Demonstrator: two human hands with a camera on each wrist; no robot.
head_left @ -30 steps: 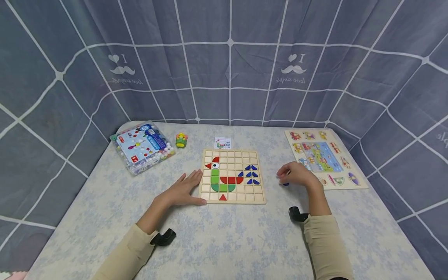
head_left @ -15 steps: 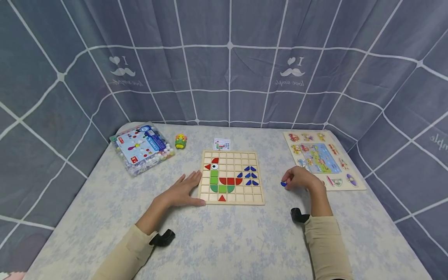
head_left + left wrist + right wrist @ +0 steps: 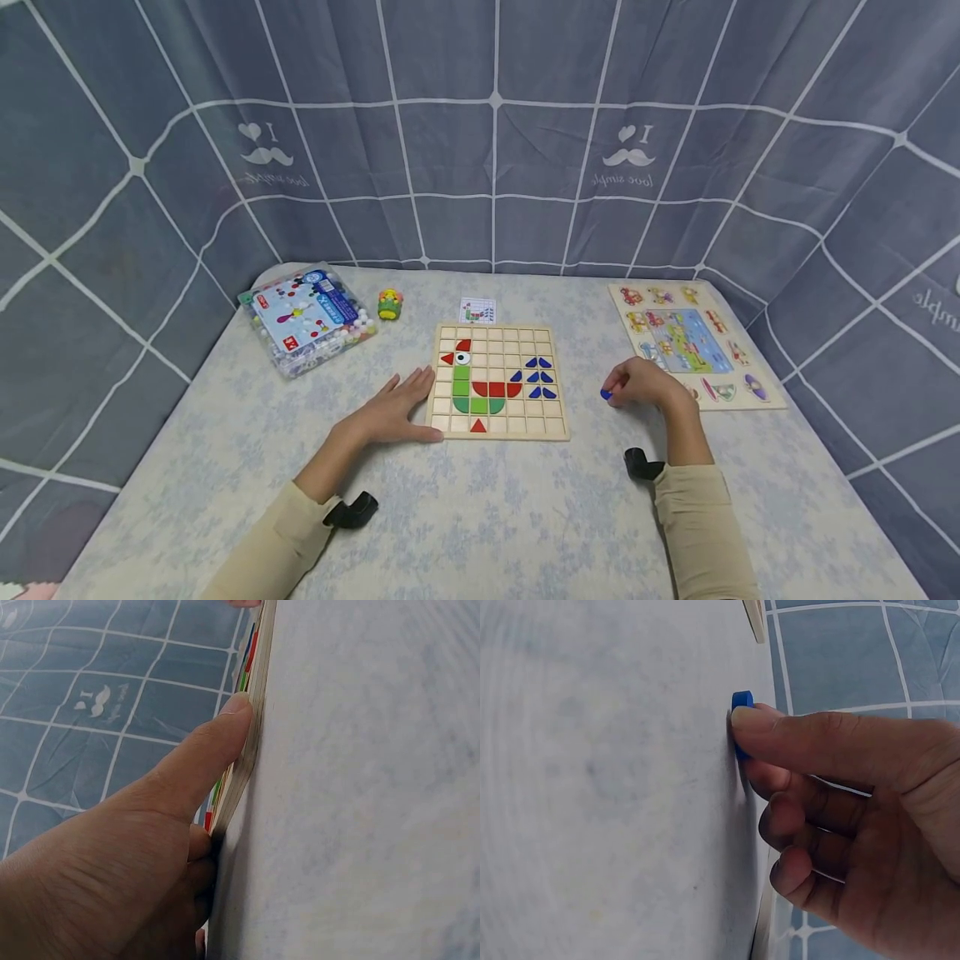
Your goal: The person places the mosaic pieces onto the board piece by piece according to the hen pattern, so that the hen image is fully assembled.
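Note:
A wooden grid board (image 3: 525, 425) lies on the table with a bird shape of red, green and blue pieces and a round eye piece. My left hand (image 3: 386, 414) rests at the board's left edge, fingers straight, thumb at the near corner. In the left wrist view the thumb touches the board's side. Right of the board, my right hand (image 3: 643, 385) pinches a small blue piece (image 3: 742, 699) between thumb and index finger, low over the tablecloth. The fingers partly hide the piece's shape. A red triangle (image 3: 477, 426) sits in the board's bottom row.
A small pattern card (image 3: 477, 310) lies behind the board. At the back left are a box of beads (image 3: 307, 317) and a little green and yellow toy figure (image 3: 389, 304). A wooden picture puzzle (image 3: 738, 392) lies at the right, partly behind my right hand.
My right hand now holds the blue piece, more of which shows than a second ago; it has shifted slightly toward me. My left hand and the board have stayed in place.

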